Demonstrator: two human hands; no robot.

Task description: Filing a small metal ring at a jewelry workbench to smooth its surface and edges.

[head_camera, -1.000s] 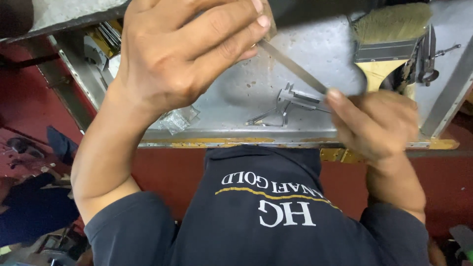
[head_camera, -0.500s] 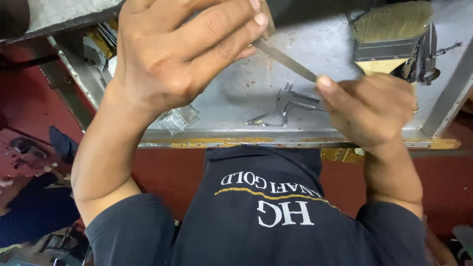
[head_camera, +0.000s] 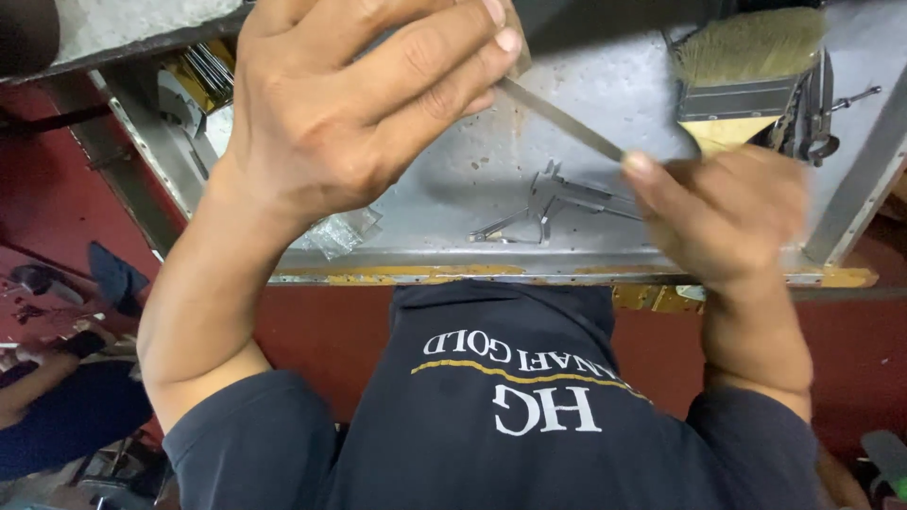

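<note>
My left hand is raised over a grey metal bench tray, its fingertips pinched together on something small that they hide. A thin flat metal file runs from those fingertips down to the right into my right hand. My right hand is shut on the file's lower end and is blurred by motion. My dark shirt fills the bottom of the view.
A metal caliper lies on the tray under the file. A wide paintbrush and dark metal tools sit at the back right. A clear plastic bag lies near the tray's front edge. Another person's arm is at lower left.
My right hand and the file have shifted a little up and to the left, then slightly back. My left hand has stayed in place.
</note>
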